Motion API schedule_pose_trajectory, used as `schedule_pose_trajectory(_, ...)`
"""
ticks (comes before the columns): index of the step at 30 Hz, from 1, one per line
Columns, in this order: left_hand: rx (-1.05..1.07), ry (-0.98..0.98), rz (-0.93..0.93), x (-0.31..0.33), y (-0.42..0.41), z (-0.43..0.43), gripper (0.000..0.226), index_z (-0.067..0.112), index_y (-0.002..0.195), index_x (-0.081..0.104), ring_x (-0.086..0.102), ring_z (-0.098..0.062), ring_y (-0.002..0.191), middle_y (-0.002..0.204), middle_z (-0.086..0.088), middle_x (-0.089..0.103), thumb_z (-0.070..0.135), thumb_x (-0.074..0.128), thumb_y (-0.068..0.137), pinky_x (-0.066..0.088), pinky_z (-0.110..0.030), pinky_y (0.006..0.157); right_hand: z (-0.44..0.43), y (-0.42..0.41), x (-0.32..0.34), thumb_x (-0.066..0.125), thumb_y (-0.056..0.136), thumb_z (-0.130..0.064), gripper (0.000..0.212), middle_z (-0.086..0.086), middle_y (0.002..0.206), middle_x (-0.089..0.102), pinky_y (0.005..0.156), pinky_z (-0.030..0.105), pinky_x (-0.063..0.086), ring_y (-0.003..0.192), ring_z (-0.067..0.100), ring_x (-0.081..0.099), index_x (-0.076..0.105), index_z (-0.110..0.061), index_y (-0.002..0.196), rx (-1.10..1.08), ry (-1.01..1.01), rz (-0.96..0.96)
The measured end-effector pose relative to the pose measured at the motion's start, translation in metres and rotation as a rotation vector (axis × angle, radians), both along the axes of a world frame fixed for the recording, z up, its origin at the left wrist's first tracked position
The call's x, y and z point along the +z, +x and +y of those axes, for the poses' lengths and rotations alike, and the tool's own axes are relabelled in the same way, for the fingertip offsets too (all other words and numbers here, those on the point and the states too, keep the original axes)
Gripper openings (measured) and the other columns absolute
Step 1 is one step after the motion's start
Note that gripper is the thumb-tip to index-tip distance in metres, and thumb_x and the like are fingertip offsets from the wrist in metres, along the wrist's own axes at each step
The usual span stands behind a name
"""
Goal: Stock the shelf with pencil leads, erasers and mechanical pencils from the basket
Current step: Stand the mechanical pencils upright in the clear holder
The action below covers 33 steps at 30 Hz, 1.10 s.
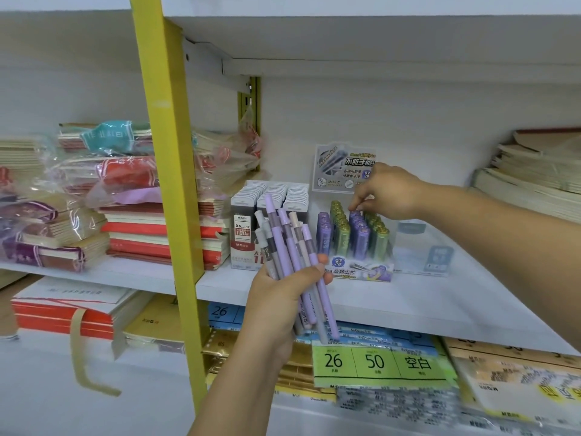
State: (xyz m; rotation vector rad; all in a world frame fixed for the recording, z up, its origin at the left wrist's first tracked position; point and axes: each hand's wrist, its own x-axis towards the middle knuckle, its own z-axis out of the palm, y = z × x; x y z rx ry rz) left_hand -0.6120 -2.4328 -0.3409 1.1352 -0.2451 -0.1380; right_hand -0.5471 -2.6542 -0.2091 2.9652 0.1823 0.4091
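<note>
A bundle of mechanical pencils (284, 243) (purple, grey and beige barrels) is gripped in the left hand (276, 297), whose fingers and thumb are wrapped round the lower half of the bundle. The pencils are held tilted, tips upward, in front of the white shelf (408, 306) and above its front edge.

The right hand (388, 191) is stretched over a display box of lead tubes (372, 272) that stands on the shelf. Its fingers are curled downward, and the cap of a purple tube (356, 217) in a back row is pinched between thumb and fingertips. The tube is seated upright in the box among other purple and green tubes.

Just to the left of that box, a carton of grey lead cases (251, 228) is set on the same shelf, partly hidden behind the pencils. A clear plastic box (421, 247) is placed just to the right. A yellow post (169, 152) is seen at the left, with wrapped stacks of notebooks (135, 228) beyond it. More notebooks (534, 171) are piled at the far right. Packs of paper (377, 363) are laid on the shelf below.
</note>
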Motion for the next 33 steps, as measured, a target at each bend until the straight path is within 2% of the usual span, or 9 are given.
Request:
schedule_pose_trajectory(2, -0.020, -0.007, 0.002, 0.000, -0.001, 0.003, 0.019, 0.015, 0.098, 0.075, 0.076, -0.021, 0.088, 0.096, -0.005, 0.079, 0.007, 0.076, 0.081, 0.060, -0.037, 0.077, 0.008, -0.016, -0.002, 0.057, 0.095, -0.027, 0.025, -0.003, 0.109, 0.059, 0.083, 0.028, 0.036, 0.110, 0.017, 0.044, 0.068, -0.031, 0.117, 0.049, 0.095, -0.170)
schedule_pose_trajectory(4, -0.041, -0.004, -0.005, -0.001, -0.002, 0.005, 0.016, 0.017, 0.090, 0.079, 0.076, -0.022, 0.089, 0.097, -0.007, 0.078, 0.010, 0.078, 0.076, 0.060, -0.036, 0.075, 0.021, -0.045, -0.008, 0.056, 0.095, -0.023, 0.022, -0.019, 0.091, 0.060, 0.076, 0.022, 0.040, 0.095, 0.003, 0.051, 0.069, -0.030, 0.111, 0.135, 0.410, -0.321)
schedule_pose_trajectory(7, -0.082, -0.015, -0.023, 0.001, -0.007, 0.003, 0.033, 0.013, 0.096, 0.077, 0.076, -0.024, 0.089, 0.098, -0.009, 0.078, 0.017, 0.080, 0.063, 0.060, -0.031, 0.068, 0.046, -0.095, -0.031, 0.062, 0.090, -0.026, 0.016, -0.028, 0.077, 0.067, 0.066, 0.002, 0.045, 0.078, -0.013, 0.060, 0.068, -0.040, 0.093, 0.263, 0.815, -0.197)
schedule_pose_trajectory(9, -0.115, -0.002, -0.032, 0.001, -0.013, -0.001, 0.042, 0.009, 0.105, 0.073, 0.076, -0.026, 0.089, 0.100, -0.011, 0.078, 0.014, 0.081, 0.064, 0.060, -0.030, 0.068, 0.058, -0.118, -0.051, 0.066, 0.087, -0.027, 0.014, -0.028, 0.080, 0.069, 0.063, 0.002, 0.045, 0.073, -0.012, 0.062, 0.067, -0.041, 0.090, 0.297, 0.982, -0.073)
schedule_pose_trajectory(13, -0.155, 0.079, -0.047, -0.003, -0.027, -0.010, 0.028, 0.011, 0.104, 0.075, 0.075, -0.031, 0.091, 0.100, -0.016, 0.077, 0.004, 0.078, 0.078, 0.060, -0.031, 0.071, 0.059, -0.136, -0.082, 0.073, 0.083, -0.019, 0.013, -0.012, 0.076, 0.073, 0.055, 0.005, 0.044, 0.064, -0.004, 0.065, 0.071, -0.029, 0.090, 0.246, 1.314, -0.060)
schedule_pose_trajectory(17, -0.194, 0.150, -0.010, -0.005, -0.041, -0.018, 0.028, 0.010, 0.107, 0.074, 0.075, -0.029, 0.091, 0.100, -0.014, 0.077, 0.004, 0.077, 0.080, 0.060, -0.030, 0.070, 0.046, -0.144, -0.099, 0.073, 0.082, -0.019, 0.009, -0.005, 0.078, 0.074, 0.059, 0.012, 0.047, 0.068, 0.002, 0.067, 0.073, -0.024, 0.089, 0.174, 1.489, -0.019)
schedule_pose_trajectory(20, -0.201, 0.201, 0.025, -0.008, -0.046, -0.022, 0.027, 0.006, 0.107, 0.073, 0.074, -0.032, 0.091, 0.099, -0.018, 0.076, 0.006, 0.076, 0.080, 0.061, -0.038, 0.074, 0.035, -0.146, -0.102, 0.069, 0.084, -0.019, 0.011, 0.001, 0.089, 0.075, 0.064, 0.022, 0.047, 0.074, 0.007, 0.066, 0.073, -0.020, 0.094, 0.130, 1.583, -0.038)
schedule_pose_trajectory(24, -0.202, 0.255, 0.040, -0.011, -0.048, -0.028, 0.029, 0.005, 0.104, 0.073, 0.072, -0.036, 0.094, 0.099, -0.020, 0.075, 0.013, 0.081, 0.077, 0.061, -0.041, 0.079, 0.022, -0.146, -0.094, 0.062, 0.090, -0.009, 0.010, 0.005, 0.083, 0.072, 0.059, 0.024, 0.051, 0.073, 0.015, 0.064, 0.070, -0.012, 0.095, 0.193, 1.799, -0.087)
schedule_pose_trajectory(33, -0.235, 0.236, 0.085, -0.010, -0.047, -0.034, 0.029, 0.004, 0.104, 0.073, 0.075, -0.027, 0.083, 0.092, -0.018, 0.077, 0.008, 0.080, 0.076, 0.057, -0.029, 0.066, 0.013, -0.147, -0.089, 0.058, 0.091, -0.006, 0.018, 0.011, 0.092, 0.071, 0.069, 0.029, 0.056, 0.081, 0.021, 0.068, 0.063, -0.004, 0.108, 0.305, 1.816, -0.053)
